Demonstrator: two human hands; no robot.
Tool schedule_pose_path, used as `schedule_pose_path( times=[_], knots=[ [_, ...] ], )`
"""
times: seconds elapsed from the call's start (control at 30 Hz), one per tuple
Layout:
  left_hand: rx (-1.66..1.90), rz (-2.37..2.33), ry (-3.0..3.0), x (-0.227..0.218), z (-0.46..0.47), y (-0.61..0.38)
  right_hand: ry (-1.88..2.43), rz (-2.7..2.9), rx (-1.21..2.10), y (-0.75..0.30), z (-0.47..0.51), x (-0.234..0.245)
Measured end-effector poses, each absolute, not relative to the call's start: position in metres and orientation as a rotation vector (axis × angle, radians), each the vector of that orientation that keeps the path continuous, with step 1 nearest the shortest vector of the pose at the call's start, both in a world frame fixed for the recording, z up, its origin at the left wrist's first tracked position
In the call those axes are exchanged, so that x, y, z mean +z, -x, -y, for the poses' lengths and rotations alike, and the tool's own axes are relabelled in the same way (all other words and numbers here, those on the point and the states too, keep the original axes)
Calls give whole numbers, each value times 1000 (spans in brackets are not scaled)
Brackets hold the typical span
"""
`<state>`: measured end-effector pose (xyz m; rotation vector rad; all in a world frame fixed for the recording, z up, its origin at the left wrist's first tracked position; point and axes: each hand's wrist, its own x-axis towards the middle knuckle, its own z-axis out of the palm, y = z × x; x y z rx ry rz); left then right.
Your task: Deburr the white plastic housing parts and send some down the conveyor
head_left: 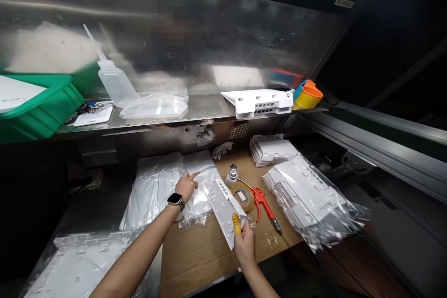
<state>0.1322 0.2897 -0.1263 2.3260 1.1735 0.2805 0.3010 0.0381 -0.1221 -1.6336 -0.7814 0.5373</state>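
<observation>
My left hand (186, 187), with a watch on its wrist, is over a stack of clear plastic bags (153, 191). Its fingers are stretched out and apart, and they appear to touch the top bag. A white plastic panel (225, 216) with slots along one edge is tilted up in my right hand (245, 247). A yellow finger cot (237, 224) covers the right thumb, which presses on the panel's face. Just beyond the panel lie a roll of tape (248, 199), a small dispenser bottle (232, 177) and a red air blow gun (263, 204).
Bagged white panels (303, 191) lie at right, near a stack of panels (274, 149); another bagged panel (80, 265) is at front left. The shelf holds a green bin (45, 111), a squeeze bottle (117, 81), a white panel (261, 101) and tape rolls (309, 95). Cardboard (192, 256) covers the table.
</observation>
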Motion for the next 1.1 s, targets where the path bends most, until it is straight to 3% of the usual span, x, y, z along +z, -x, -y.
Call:
schedule_pose_path(
  times=[0.3,0.57,0.8,0.93,1.1],
  knots=[
    [256,-857,-2314,-91,-300,-160,1532,909,440,-297,-30,-121],
    [644,-1034,-2342,-48,-260,-183,1470,1181,399,-310,-13,-117],
    [585,-1085,-2813,-15,-153,-202,1490,550,614,-363,4,-58],
    [422,-1018,-2712,-3,-103,-227,1375,264,713,-409,33,-25],
    [364,-437,-2163,22,-37,-300,1541,427,294,-447,65,-26]
  ],
)
